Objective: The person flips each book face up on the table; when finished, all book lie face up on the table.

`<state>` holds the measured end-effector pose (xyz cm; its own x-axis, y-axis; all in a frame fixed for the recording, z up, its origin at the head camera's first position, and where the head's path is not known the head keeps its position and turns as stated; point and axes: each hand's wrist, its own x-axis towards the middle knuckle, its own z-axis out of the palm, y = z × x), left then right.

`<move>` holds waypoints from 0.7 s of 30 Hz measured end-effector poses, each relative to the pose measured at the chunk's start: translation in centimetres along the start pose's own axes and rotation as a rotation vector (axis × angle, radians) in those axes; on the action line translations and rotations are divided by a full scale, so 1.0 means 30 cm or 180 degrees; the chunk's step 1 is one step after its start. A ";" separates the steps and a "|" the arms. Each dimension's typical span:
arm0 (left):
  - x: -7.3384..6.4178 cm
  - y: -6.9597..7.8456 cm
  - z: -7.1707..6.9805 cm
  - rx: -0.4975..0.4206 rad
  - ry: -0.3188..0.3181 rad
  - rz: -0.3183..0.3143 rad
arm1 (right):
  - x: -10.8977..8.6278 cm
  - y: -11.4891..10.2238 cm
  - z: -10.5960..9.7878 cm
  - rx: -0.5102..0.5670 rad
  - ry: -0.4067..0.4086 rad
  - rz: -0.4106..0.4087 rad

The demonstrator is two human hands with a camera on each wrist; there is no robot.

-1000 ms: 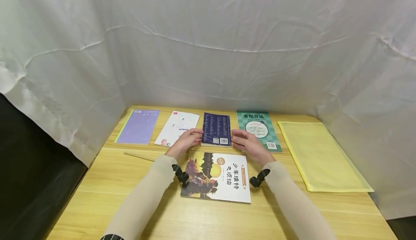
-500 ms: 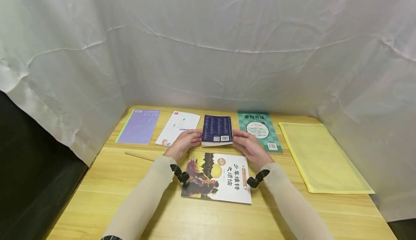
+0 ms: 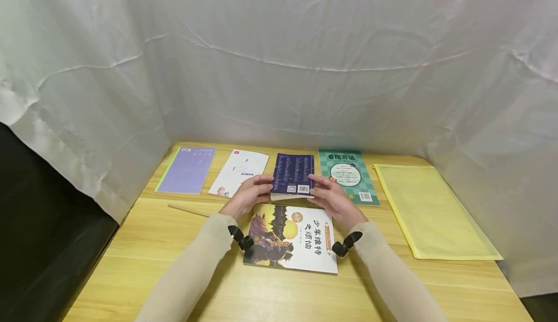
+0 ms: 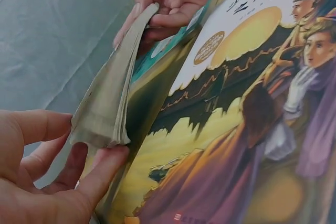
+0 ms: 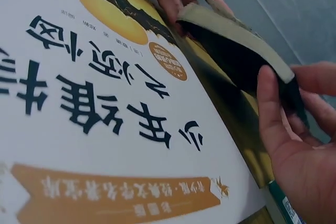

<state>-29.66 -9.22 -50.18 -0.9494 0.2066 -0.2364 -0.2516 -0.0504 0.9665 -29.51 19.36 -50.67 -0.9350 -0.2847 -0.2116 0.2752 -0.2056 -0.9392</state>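
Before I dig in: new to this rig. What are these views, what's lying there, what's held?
No machine: a person's bare left hand and right hand. The wide view comes from a head camera looking forward and down; the closer ones from the left wrist camera and right wrist camera, each watching its own hand. Both hands grip the navy book, one at each side; it looks lifted. On the table: purple notebook, white booklet, green book, yellow pouch, a stick, and the illustrated book nearest the person.

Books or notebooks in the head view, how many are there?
5: purple one far left; white one beside it; navy one held by left hand and right hand; green one rightmost; illustrated one in front.
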 end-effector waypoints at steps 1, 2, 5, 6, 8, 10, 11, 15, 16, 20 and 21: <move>-0.002 -0.002 0.001 -0.0016 0.0016 0.0002 | -0.002 0.001 -0.001 -0.0006 -0.0016 -0.0012; -0.004 -0.004 0.002 -0.0030 0.0032 0.0008 | -0.004 0.001 -0.002 -0.0022 -0.0042 -0.0027; -0.010 -0.007 0.005 -0.0086 0.0065 0.0032 | -0.011 0.002 -0.004 -0.0018 -0.0078 -0.0061; -0.013 -0.006 0.005 -0.0104 0.0066 0.0034 | -0.013 0.002 -0.003 -0.0007 -0.0080 -0.0074; -0.018 -0.005 0.004 -0.0164 0.0026 0.0026 | -0.017 0.003 -0.001 -0.0020 -0.0100 -0.0110; -0.025 -0.004 0.003 -0.0205 -0.0056 0.0035 | -0.022 0.004 0.001 -0.0066 -0.0107 -0.0158; -0.029 -0.004 0.002 -0.0215 -0.0116 0.0051 | -0.025 0.005 0.001 -0.0088 -0.0087 -0.0172; -0.044 -0.002 0.004 -0.0288 -0.0423 0.0163 | -0.036 0.008 0.000 -0.0208 0.0070 -0.0232; -0.048 -0.001 0.005 -0.0324 -0.0483 0.0183 | -0.037 0.009 -0.002 -0.0238 0.0124 -0.0232; -0.059 0.000 0.010 -0.0397 -0.0553 0.0214 | -0.040 0.014 -0.008 -0.0302 0.0215 -0.0264; -0.059 -0.002 0.010 -0.0376 -0.0550 0.0222 | -0.042 0.014 -0.008 -0.0351 0.0202 -0.0273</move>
<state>-27.90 -9.30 -49.78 -0.9216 0.3625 -0.1389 -0.2164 -0.1825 0.9591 -28.26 19.86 -50.87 -0.9672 -0.2100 -0.1427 0.1707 -0.1215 -0.9778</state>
